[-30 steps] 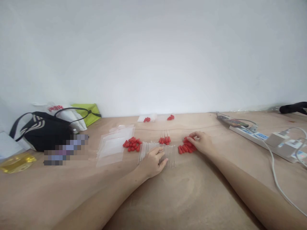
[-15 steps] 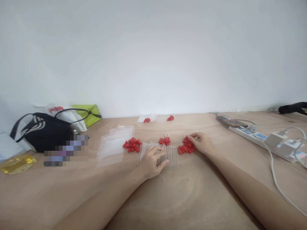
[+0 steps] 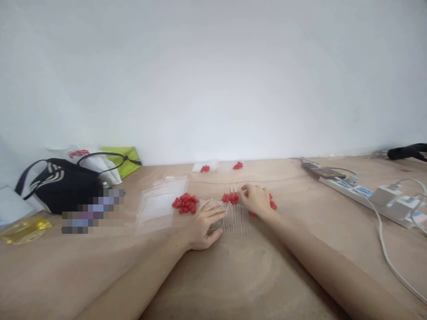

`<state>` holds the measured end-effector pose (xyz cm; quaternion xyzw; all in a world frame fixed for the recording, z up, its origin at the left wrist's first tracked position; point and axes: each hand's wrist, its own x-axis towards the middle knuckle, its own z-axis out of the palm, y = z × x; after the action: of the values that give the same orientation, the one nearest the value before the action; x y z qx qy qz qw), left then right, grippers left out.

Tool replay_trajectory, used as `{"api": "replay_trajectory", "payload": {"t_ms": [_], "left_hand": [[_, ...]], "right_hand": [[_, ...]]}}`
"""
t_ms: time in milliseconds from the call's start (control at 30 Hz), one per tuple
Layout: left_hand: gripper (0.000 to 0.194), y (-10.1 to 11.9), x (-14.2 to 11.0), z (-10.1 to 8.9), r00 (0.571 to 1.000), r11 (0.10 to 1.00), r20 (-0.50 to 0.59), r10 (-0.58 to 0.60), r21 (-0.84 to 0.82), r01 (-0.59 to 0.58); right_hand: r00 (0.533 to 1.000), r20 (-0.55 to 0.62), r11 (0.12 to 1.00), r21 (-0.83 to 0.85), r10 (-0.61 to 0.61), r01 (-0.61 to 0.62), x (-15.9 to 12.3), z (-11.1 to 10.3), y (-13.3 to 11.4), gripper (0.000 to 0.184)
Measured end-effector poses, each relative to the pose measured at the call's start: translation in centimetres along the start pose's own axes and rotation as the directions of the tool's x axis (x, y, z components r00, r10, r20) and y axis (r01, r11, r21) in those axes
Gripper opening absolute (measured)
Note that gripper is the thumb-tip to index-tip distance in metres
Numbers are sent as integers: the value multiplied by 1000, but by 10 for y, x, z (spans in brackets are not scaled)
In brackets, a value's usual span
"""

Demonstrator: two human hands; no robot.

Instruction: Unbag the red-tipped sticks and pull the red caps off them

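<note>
My left hand (image 3: 207,224) lies with fingers spread over the left part of a row of clear thin tubes (image 3: 238,220). My right hand (image 3: 256,200) has its thumb and fingers closed just right of several clear tubes fitted with red rubber bulbs (image 3: 230,197). What the right fingertips hold, if anything, is hidden. Beyond and under that hand, some loose red bulbs (image 3: 273,205) show from a pile it mostly covers. A second pile of red bulbs (image 3: 184,203) sits left of the tube row.
Clear plastic bags (image 3: 156,209) lie spread at the left. Farther back are two small clusters of red bulbs (image 3: 204,169). A black bag (image 3: 66,186) and a yellow packet (image 3: 25,230) are far left. A power strip (image 3: 347,189) with chargers, a phone (image 3: 325,171) and a white cable (image 3: 380,235) lie right.
My right hand has moved left from the right-hand bulb pile to beside the bulb-fitted tubes. My left hand has shifted slightly left and down over the tube row.
</note>
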<state>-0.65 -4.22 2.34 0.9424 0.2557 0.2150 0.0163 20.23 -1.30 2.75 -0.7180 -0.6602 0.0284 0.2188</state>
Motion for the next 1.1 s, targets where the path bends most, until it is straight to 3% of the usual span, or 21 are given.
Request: {"api": "replay_trajectory", "payload": {"t_ms": [133, 300, 500, 667, 767, 833, 900, 1000, 1100], "left_hand": [[43, 2, -1, 2, 1000, 1000, -16, -2, -12, 2], [40, 5, 0, 2, 1000, 1000, -22, -1, 2, 1], [42, 1, 7, 2, 993, 994, 55, 105, 38, -107], [34, -1, 8, 6, 996, 995, 30, 87, 44, -88], [32, 0, 7, 5, 998, 997, 40, 54, 59, -57], [34, 0, 6, 4, 998, 996, 39, 52, 64, -54], [36, 1, 4, 3, 999, 997, -9, 45, 63, -44], [30, 2, 4, 5, 979, 997, -204, -31, 63, 44], [27, 5, 5, 9, 931, 990, -356, -80, 80, 116]], "right_hand": [[995, 62, 996, -33, 82, -80, 18, 9, -19, 31], [983, 126, 991, -25, 130, -128, 29, 15, -20, 28], [977, 160, 990, -6, 138, -139, 29, 14, -20, 26], [989, 92, 992, 26, 120, -122, 19, 6, -14, 36], [998, -61, 999, 50, -3, 6, 1, 1, 2, 35], [963, -209, 984, 23, -169, 178, -15, -2, 19, 31], [909, -277, 949, -42, -312, 314, -33, -4, 35, 27], [794, -375, 873, -113, -479, 474, -58, -6, 52, 24], [718, -397, 813, -153, -572, 562, -72, -8, 52, 20]]}}
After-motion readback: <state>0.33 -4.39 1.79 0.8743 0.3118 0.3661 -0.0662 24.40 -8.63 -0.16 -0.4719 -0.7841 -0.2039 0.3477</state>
